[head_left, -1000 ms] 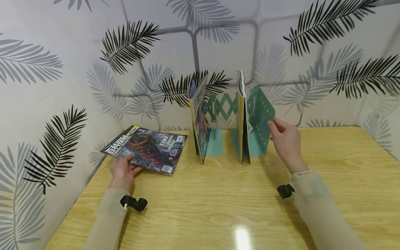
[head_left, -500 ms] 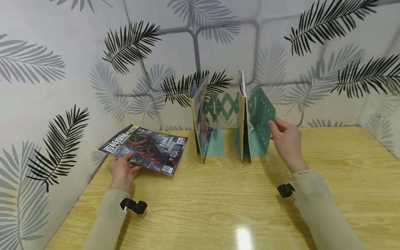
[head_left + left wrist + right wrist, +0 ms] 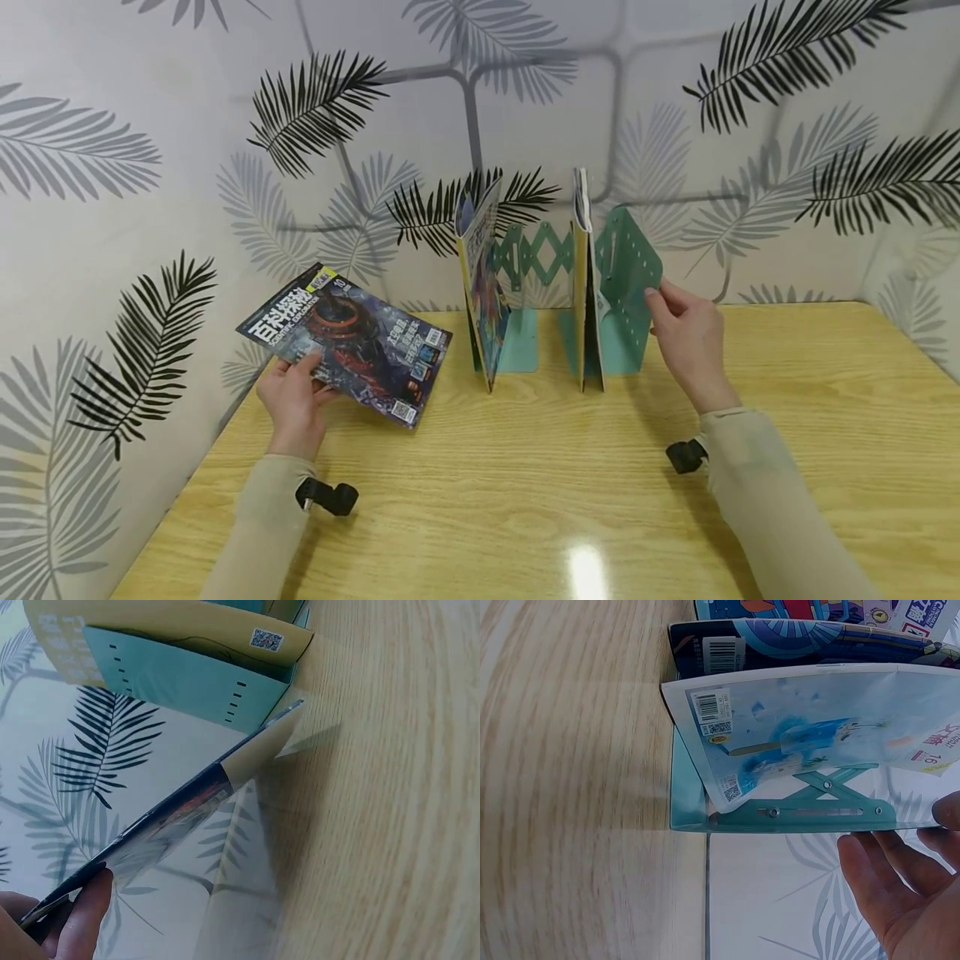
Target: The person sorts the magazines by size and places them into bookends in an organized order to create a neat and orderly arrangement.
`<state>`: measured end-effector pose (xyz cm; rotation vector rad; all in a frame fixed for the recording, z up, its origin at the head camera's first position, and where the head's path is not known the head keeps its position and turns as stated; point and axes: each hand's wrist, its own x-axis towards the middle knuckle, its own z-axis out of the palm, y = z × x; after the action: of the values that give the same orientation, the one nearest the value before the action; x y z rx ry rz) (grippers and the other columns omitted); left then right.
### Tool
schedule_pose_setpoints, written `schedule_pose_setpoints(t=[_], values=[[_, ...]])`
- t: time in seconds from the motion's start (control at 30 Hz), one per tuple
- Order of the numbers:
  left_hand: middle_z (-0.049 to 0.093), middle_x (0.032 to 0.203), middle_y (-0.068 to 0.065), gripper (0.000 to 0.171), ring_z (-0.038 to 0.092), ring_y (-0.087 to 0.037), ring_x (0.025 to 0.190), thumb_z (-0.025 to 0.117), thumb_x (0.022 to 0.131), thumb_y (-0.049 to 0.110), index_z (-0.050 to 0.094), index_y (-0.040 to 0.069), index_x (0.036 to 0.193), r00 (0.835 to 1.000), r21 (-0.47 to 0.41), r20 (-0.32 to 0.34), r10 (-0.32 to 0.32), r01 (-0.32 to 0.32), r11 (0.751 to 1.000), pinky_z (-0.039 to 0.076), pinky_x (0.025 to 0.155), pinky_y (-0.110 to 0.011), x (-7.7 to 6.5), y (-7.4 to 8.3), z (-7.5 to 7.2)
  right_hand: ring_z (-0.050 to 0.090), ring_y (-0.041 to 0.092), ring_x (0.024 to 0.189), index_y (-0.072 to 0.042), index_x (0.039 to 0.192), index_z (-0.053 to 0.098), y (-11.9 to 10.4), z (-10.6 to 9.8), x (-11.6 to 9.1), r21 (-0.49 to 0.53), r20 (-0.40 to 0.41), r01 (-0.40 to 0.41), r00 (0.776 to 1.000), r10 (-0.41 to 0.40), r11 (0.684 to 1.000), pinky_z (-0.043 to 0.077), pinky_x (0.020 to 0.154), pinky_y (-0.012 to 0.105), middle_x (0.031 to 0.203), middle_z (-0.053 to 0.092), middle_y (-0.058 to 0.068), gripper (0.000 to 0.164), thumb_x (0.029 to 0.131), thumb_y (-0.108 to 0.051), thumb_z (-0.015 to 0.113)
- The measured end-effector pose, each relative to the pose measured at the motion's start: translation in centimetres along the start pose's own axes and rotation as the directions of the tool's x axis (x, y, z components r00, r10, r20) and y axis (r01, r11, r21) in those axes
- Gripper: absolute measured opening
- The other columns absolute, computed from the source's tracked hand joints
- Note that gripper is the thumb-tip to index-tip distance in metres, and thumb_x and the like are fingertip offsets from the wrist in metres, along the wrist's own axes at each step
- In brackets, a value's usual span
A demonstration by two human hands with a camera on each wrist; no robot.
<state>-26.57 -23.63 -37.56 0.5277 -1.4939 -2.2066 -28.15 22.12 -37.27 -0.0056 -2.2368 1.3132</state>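
My left hand [image 3: 294, 404] pinches a dark-covered magazine [image 3: 360, 350] by its left side, thumb on the cover and fingers beneath. The magazine is tilted, its far left corner raised, its lower edge close over the table. My right hand [image 3: 688, 337] grips the edge of the right end plate of a green folding bookend [image 3: 630, 283], thumb on the near face. Magazines stand in the bookend: one group [image 3: 483, 292] leans at the left section, another [image 3: 581, 283] stands near the right plate. In the right wrist view a pale back cover [image 3: 795, 735] leans by that plate.
The light wooden table [image 3: 465, 483] runs up to a wall covering [image 3: 360, 108] with a leaf print. The bookend stands at the table's back edge, its lattice [image 3: 546, 254] showing between the two groups of magazines.
The magazine in my left hand has tilted up, its far left corner rising while the near right corner dips slightly. My right hand stays at the bookend plate.
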Motion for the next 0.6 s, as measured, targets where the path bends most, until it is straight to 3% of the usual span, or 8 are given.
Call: schedule_pose_setpoints(t=[0.1,0.33,0.47,0.6], values=[[0.070,0.078,-0.003,0.022,0.070,-0.016,0.060,0.059,0.094,0.001,0.061,-0.001,0.116,0.999,0.023,0.013,0.041,-0.041,0.999,0.053,0.042,-0.029,-0.6,0.4,0.1,0.069,0.020,0.085,-0.017,0.137,0.059,0.0,0.0,0.0,0.001,0.003,-0.002,1.000,0.002,1.000,0.050,0.062,0.012,0.122,0.066,0.012,0.045,0.101,-0.042,0.052],[0.065,0.068,0.001,0.012,0.065,-0.012,0.053,0.066,0.091,0.004,0.065,0.000,0.102,0.992,0.072,0.000,0.124,-0.124,0.990,0.051,0.040,-0.030,-1.8,0.7,0.8,0.059,-0.006,0.072,-0.017,0.137,0.059,0.0,-0.2,0.1,0.008,0.008,-0.004,1.000,0.004,1.000,0.049,0.062,0.011,0.124,0.065,0.013,0.045,0.101,-0.042,0.051],[0.062,0.066,0.004,0.009,0.061,-0.009,0.051,0.067,0.090,0.005,0.065,0.000,0.098,0.986,0.114,0.005,0.169,-0.169,0.979,0.051,0.039,-0.028,-2.4,0.7,1.3,0.060,-0.005,0.071,-0.017,0.138,0.058,0.1,-0.1,0.1,0.006,0.010,-0.008,1.000,0.008,1.000,0.049,0.061,0.010,0.124,0.065,0.013,0.045,0.101,-0.042,0.051],[0.062,0.068,0.004,0.011,0.062,-0.009,0.055,0.068,0.091,0.007,0.066,0.001,0.100,0.981,0.144,0.020,0.194,-0.194,0.970,0.050,0.040,-0.027,-3.2,0.8,1.5,0.066,0.009,0.076,-0.018,0.137,0.058,0.1,0.0,0.1,-0.002,0.007,-0.009,1.000,0.009,1.000,0.049,0.061,0.011,0.123,0.065,0.013,0.045,0.101,-0.043,0.051]])
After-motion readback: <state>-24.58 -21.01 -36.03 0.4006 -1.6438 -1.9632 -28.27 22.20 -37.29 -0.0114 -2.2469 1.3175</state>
